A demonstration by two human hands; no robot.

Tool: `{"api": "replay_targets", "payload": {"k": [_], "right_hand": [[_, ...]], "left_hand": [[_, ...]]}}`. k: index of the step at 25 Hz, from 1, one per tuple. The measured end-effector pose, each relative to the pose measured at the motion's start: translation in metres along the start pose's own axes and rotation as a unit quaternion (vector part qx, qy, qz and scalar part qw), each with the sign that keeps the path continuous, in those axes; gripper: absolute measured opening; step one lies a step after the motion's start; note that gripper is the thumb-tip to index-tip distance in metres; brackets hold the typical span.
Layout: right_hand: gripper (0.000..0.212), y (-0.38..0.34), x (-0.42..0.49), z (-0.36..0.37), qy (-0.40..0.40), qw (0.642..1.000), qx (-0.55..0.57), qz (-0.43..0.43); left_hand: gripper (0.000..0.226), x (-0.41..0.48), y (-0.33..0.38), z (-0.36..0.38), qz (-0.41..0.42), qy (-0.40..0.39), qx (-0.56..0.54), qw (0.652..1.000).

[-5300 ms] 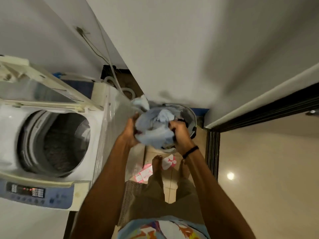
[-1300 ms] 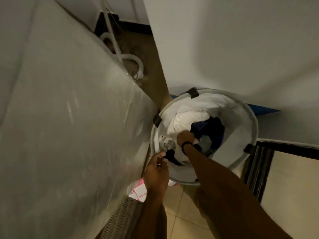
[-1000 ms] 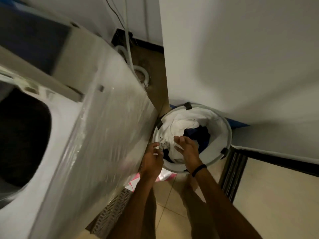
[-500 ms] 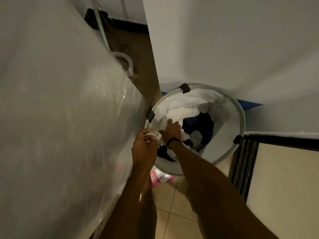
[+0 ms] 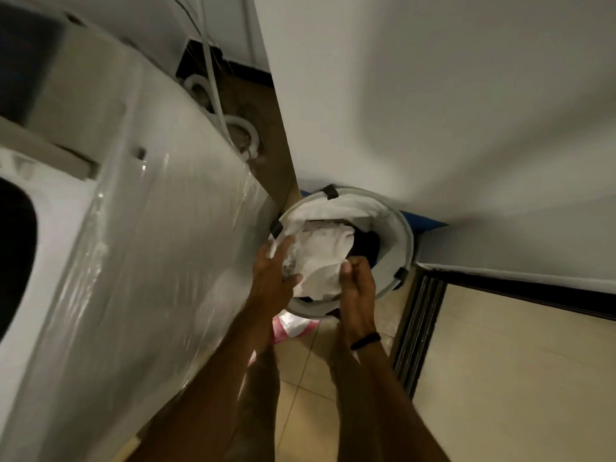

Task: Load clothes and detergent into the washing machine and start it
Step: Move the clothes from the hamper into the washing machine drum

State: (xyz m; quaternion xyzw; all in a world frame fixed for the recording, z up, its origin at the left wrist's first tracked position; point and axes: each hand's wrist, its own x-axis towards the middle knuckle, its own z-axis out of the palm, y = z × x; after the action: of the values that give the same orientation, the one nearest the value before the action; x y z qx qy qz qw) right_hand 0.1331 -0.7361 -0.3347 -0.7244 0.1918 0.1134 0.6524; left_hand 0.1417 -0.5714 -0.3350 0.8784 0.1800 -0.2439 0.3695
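A: Where are the clothes?

B: A bunched white garment (image 5: pixel 321 261) sits between both hands, just above the round laundry basket (image 5: pixel 398 235), which stands on the tiled floor (image 5: pixel 300 371) at about 4 o'clock from the middle of the view.

A: How is each grip?

B: The left hand (image 5: pixel 271 278) is at the garment's 9 o'clock side, fingers spread along the cloth and thumb pressed into it from below. The right hand (image 5: pixel 356 288) is at its 4 o'clock side, fingers curled closed and thumb pinching the fabric edge. Both grips have the same white piece.

A: Anything on the wrists?

B: A dark band (image 5: pixel 365 341) circles the right wrist.

A: What else is in the basket?

B: Dark clothing (image 5: pixel 366 245) lies deeper inside, at 3 o'clock from the white garment, partly hidden by it. The basket has a pale liner and small black tabs on its rim.

A: And the washing machine?

B: The washing machine (image 5: pixel 133 261) fills the 9 o'clock half of the view, its side wrapped in shiny clear film. The dark drum opening (image 5: pixel 13 255) shows at the far 9 o'clock edge. The basket rim is just beside the machine's side.

A: Anything nearby?

B: A pink and white packet (image 5: pixel 293 325) lies on the floor at the basket's 6 o'clock, partly under it. A white hose (image 5: pixel 245 128) coils on the floor at 12 o'clock, behind the machine. A plain wall (image 5: pixel 433 95) rises at 1 o'clock, and a dark door track (image 5: pixel 416 328) runs at 4 o'clock.
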Motion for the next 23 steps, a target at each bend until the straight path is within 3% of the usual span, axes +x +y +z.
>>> {"api": "replay_targets", "payload": {"k": [2, 5, 7, 9, 10, 12, 13, 15, 18, 21, 23], "right_hand": [[0.015, -0.060, -0.012, -0.028, -0.018, 0.999, 0.034, 0.018], [0.018, -0.139, -0.026, -0.047, 0.024, 0.998, 0.060, 0.026], [0.019, -0.190, -0.038, -0.049, 0.038, 0.996, 0.084, 0.021], [0.019, -0.237, -0.054, -0.045, 0.011, 0.999, -0.005, -0.030], [0.033, -0.258, -0.064, -0.041, -0.020, 0.995, -0.077, -0.064], [0.065, -0.282, -0.077, -0.033, -0.069, 0.963, -0.229, -0.122], [0.068, -0.287, -0.077, -0.030, -0.073, 0.936, -0.310, -0.149], [0.054, -0.298, -0.077, -0.031, -0.088, 0.888, -0.423, -0.155], [0.022, -0.326, -0.076, -0.037, -0.035, 0.894, -0.426, -0.136], [0.021, -0.336, -0.077, -0.034, -0.002, 0.904, -0.414, -0.105], [0.020, -0.329, -0.077, -0.028, -0.030, 0.908, -0.413, -0.067]], "left_hand": [[0.038, -0.016, 0.043, -0.028, 0.069, -0.029, 0.011, 0.997], [0.031, -0.056, 0.108, -0.082, 0.101, -0.049, -0.060, 0.992], [0.021, -0.090, 0.150, -0.127, 0.106, -0.017, -0.119, 0.987], [0.026, -0.128, 0.192, -0.178, 0.110, 0.030, -0.183, 0.977], [0.027, -0.148, 0.212, -0.205, 0.127, 0.056, -0.191, 0.972], [0.029, -0.179, 0.246, -0.251, 0.179, 0.090, -0.170, 0.965], [0.030, -0.194, 0.262, -0.274, 0.198, 0.103, -0.159, 0.962], [0.033, -0.222, 0.278, -0.316, 0.215, 0.118, -0.145, 0.958], [0.043, -0.259, 0.277, -0.377, 0.217, 0.042, -0.126, 0.967], [0.034, -0.298, 0.273, -0.421, 0.225, -0.043, 0.050, 0.972], [0.028, -0.313, 0.277, -0.441, 0.237, -0.027, 0.139, 0.961]]}}
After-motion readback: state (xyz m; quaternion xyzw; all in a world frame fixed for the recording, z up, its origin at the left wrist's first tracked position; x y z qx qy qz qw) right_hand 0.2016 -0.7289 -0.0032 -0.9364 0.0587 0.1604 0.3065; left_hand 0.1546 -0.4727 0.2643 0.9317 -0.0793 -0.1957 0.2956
